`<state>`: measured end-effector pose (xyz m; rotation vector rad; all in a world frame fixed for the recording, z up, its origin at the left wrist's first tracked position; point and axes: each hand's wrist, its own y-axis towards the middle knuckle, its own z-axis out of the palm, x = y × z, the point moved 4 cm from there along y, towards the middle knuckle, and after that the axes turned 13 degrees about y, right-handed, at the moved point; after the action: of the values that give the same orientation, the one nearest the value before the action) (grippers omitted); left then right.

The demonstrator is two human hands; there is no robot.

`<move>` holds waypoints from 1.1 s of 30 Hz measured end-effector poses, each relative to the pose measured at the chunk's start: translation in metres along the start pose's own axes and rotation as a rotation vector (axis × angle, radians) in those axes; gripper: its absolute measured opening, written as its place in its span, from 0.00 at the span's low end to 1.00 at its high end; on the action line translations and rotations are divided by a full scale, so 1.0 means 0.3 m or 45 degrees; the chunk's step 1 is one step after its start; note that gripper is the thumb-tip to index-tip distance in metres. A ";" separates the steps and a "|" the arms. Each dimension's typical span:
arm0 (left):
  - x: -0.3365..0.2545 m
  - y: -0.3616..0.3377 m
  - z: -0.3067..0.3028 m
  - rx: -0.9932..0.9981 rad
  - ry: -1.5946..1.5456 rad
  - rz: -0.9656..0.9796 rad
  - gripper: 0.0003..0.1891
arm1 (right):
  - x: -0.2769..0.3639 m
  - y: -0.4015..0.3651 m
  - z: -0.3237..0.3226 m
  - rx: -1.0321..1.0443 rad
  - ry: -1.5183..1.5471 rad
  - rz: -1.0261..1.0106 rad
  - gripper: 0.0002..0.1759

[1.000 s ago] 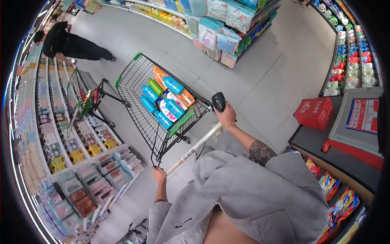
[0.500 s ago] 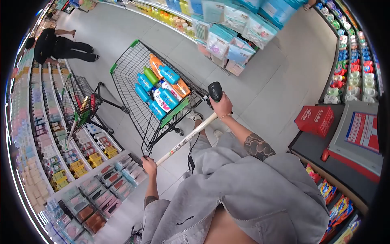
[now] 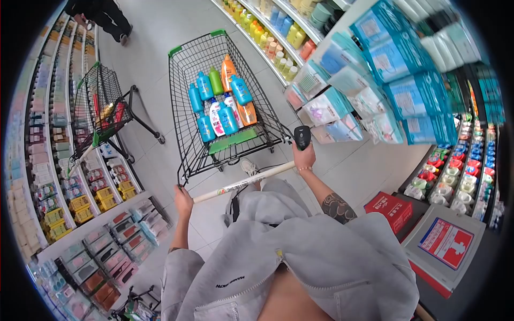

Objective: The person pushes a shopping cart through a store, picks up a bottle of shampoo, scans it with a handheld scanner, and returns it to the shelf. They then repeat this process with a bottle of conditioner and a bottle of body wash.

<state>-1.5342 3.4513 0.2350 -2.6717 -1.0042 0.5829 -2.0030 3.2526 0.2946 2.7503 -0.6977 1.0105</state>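
My left hand (image 3: pixel 183 201) is closed around the left end of the pale handlebar (image 3: pixel 243 183) of a wire shopping cart (image 3: pixel 179 101). At the bar's right end, my right hand (image 3: pixel 304 157) is closed on a black handheld barcode scanner (image 3: pixel 302 137); its palm side is hidden, and the hand also seems to rest against the bar. Inside the cart stand and lean several bottles: blue ones (image 3: pixel 227 119), a green one (image 3: pixel 215 81), orange ones (image 3: pixel 228 69) and white-and-pink ones (image 3: pixel 216 115). A green panel (image 3: pixel 233 142) runs across the cart's near end.
Another cart (image 3: pixel 107 101) stands at left beside long product shelves (image 3: pixel 43 155). At right, a rack of hanging packs (image 3: pixel 342 96) juts into the aisle. A red box (image 3: pixel 390 211) and a grey bin (image 3: pixel 444 241) sit on a dark counter. A person (image 3: pixel 107 18) stands at far left.
The view has swung left-to-right around the cart, which now points more straight ahead. The hanging packs look nearer and the person is closer to the top edge. Both hands keep their grip.
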 end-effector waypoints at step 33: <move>-0.416 1.072 -0.277 -0.130 0.092 -0.048 0.09 | 0.769 0.810 0.613 0.010 0.071 -0.099 0.31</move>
<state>-1.3971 3.1241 0.2342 -2.7334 -1.0887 0.4352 -1.8548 2.9004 0.2923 2.7209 -0.5748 1.0712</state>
